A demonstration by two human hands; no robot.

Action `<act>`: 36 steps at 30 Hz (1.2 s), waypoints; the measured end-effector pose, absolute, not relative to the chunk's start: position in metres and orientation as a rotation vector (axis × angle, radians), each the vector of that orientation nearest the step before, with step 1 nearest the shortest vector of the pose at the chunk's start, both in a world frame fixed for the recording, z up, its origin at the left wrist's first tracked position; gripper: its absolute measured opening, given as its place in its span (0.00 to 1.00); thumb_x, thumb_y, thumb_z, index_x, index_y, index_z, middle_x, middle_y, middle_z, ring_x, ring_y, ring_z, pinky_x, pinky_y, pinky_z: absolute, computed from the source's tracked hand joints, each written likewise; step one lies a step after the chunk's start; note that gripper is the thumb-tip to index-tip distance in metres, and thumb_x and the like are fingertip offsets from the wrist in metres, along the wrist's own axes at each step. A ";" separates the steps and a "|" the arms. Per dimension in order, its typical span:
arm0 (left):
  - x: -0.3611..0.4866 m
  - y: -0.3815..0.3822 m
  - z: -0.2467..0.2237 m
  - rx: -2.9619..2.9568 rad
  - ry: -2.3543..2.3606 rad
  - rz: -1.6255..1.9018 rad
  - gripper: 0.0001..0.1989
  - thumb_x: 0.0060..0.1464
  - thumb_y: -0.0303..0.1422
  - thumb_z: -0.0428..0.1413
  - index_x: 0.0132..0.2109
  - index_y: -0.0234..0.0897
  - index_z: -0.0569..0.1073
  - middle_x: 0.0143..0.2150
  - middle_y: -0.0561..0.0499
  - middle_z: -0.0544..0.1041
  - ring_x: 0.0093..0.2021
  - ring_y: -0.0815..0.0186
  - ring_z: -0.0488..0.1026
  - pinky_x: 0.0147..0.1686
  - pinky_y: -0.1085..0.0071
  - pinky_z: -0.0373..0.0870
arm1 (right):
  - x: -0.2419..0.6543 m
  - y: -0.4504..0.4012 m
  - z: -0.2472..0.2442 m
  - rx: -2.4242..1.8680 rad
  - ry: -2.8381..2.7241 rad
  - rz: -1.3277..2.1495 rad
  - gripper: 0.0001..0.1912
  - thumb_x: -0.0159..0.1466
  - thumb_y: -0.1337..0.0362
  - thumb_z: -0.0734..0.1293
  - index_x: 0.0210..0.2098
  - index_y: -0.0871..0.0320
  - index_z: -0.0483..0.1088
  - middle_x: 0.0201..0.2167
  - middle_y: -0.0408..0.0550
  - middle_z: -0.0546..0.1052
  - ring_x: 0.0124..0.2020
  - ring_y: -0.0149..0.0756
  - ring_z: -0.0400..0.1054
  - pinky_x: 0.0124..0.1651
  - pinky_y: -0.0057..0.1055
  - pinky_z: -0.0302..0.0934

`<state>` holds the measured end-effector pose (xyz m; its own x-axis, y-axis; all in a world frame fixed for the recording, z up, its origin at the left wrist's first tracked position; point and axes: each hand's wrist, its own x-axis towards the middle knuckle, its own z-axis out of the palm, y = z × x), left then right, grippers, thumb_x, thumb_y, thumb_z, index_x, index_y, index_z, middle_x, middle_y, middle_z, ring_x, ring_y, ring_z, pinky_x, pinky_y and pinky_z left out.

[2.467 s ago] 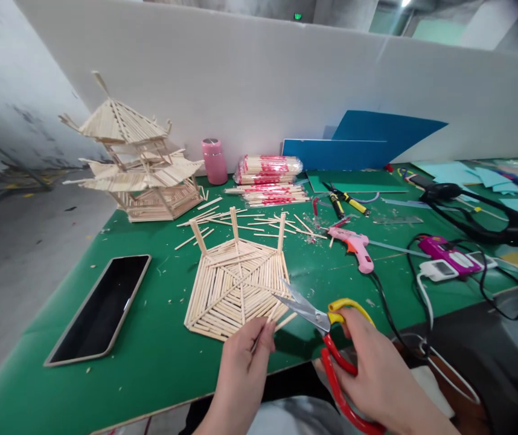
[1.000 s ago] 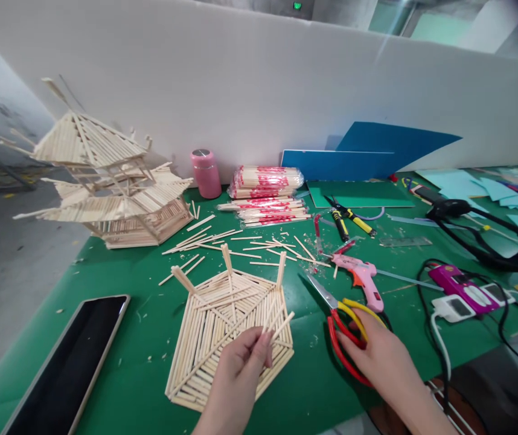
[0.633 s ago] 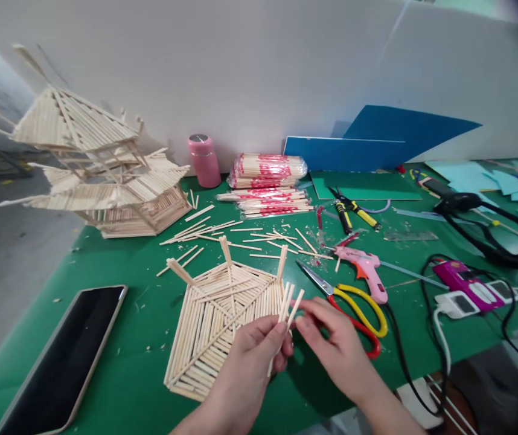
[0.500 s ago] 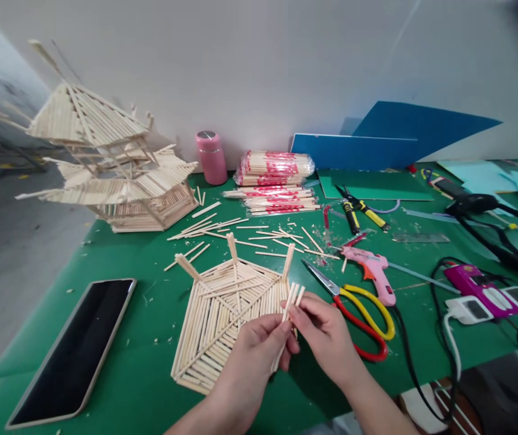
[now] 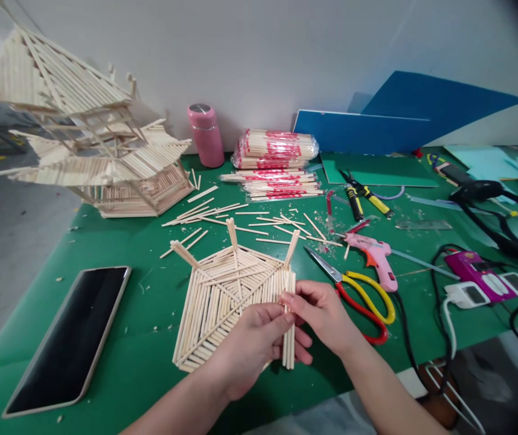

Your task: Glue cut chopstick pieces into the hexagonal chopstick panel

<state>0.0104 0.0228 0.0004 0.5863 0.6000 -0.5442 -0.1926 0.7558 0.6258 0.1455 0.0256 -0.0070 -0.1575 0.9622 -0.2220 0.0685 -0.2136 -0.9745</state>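
Observation:
Between my two hands is a small bundle of wooden sticks (image 5: 289,347), held nearly upright over the right edge of a six-sided stick panel. My left hand (image 5: 259,338) is closed on the bundle from the left, thumb in front. From the right, my right hand (image 5: 320,314) pinches the same sticks near their upper half, some fingers showing behind them. The panel (image 5: 216,314) lies flat on the green table, with stick posts (image 5: 232,232) standing at its far corners. Part of its right side is hidden by my hands.
A stick pagoda model (image 5: 105,145) stands back left, a phone (image 5: 69,338) in front of it. Loose sticks (image 5: 259,229), wrapped stick packs (image 5: 277,151) and a pink flask (image 5: 206,136) lie behind. To the right are scissors (image 5: 358,302), a glue gun (image 5: 374,257), pliers (image 5: 363,196) and corded chargers (image 5: 485,284).
The stick bundle has turned from slanted to nearly upright, and more of its lower end shows below my fingers. The camera view has shifted slightly.

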 end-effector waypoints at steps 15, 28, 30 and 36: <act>0.003 0.009 0.002 0.439 0.834 0.586 0.10 0.52 0.33 0.51 0.30 0.29 0.70 0.25 0.46 0.76 0.22 0.67 0.73 0.27 0.70 0.67 | 0.135 0.019 -0.009 -1.491 -1.430 1.357 0.20 0.61 0.55 0.57 0.17 0.58 0.56 0.14 0.36 0.55 0.17 0.25 0.51 0.19 0.24 0.45; -0.026 0.012 0.003 0.343 0.965 0.752 0.07 0.49 0.32 0.55 0.32 0.31 0.71 0.26 0.48 0.75 0.25 0.66 0.72 0.31 0.69 0.67 | 0.143 0.030 -0.007 -1.661 -1.538 0.911 0.19 0.64 0.56 0.52 0.24 0.59 0.64 0.15 0.37 0.56 0.18 0.27 0.53 0.21 0.24 0.47; -0.035 0.011 0.005 0.350 0.970 0.800 0.06 0.50 0.31 0.55 0.33 0.31 0.71 0.25 0.49 0.74 0.23 0.69 0.71 0.28 0.72 0.65 | 0.136 0.034 -0.006 -1.683 -1.748 0.855 0.19 0.64 0.57 0.52 0.23 0.58 0.64 0.15 0.37 0.57 0.18 0.27 0.53 0.22 0.24 0.46; -0.039 0.005 0.010 0.288 0.956 0.810 0.05 0.49 0.30 0.56 0.32 0.31 0.72 0.24 0.49 0.73 0.22 0.69 0.69 0.25 0.73 0.64 | 0.104 0.043 -0.008 -1.655 -1.963 0.789 0.17 0.58 0.58 0.60 0.15 0.58 0.61 0.13 0.38 0.61 0.17 0.27 0.51 0.22 0.27 0.40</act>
